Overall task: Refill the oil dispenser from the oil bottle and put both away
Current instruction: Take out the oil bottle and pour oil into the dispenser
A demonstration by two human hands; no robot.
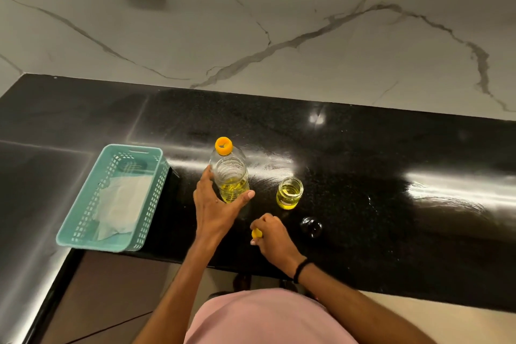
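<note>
The fingers of the left hand (215, 204) are spread in a wide cup around the lower half of the oil bottle (229, 176), thumb on the right side and the other fingers touching the left, which looks like a steadying hold rather than a lift, since the bottle stands upright on the black counter (363, 153). Its orange neck ring (223, 145) is open at the top and only a little yellow oil sits in the bottom. The right hand (272, 234), nearer the counter edge, has its fingers curled and pinched on a small yellow cap (256, 233), probably the bottle's own, kept ready for closing it. Just right of the bottle, apart from it, stands the small glass jar (289, 193) that serves as the dispenser, uncovered and partly filled with oil. A dark round lid (311, 226) lies on the counter near the jar, likely belonging to it. To the left sits a teal plastic basket (83, 226) lined with white paper (122, 204), a likely place for putting both away.
</note>
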